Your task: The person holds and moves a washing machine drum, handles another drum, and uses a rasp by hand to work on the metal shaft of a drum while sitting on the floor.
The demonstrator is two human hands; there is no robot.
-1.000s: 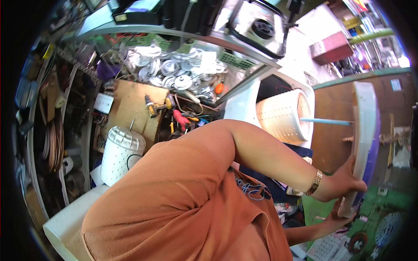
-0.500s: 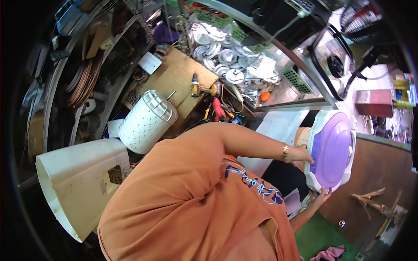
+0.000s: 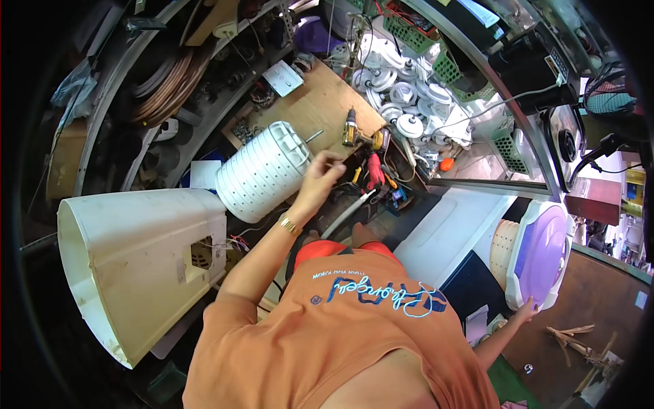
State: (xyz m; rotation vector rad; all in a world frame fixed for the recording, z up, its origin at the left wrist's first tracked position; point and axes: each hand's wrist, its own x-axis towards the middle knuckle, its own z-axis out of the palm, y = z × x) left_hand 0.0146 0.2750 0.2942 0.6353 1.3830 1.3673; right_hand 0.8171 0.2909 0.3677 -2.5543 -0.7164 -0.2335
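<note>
Left hand [image 3: 320,178] reaching over the workbench [image 3: 320,109], fingers pinched on a small dark part just beside the perforated white spin drum [image 3: 262,170]. Right hand [image 3: 526,312] open, flat against the lavender washer lid [image 3: 541,255], apparently steadying it upright.

A perforated drum [image 3: 262,170] lies left of my hand [image 3: 319,180]; a drill [image 3: 360,134] lies on the board [image 3: 320,109] behind it, a housing [image 3: 136,262] far left.
</note>
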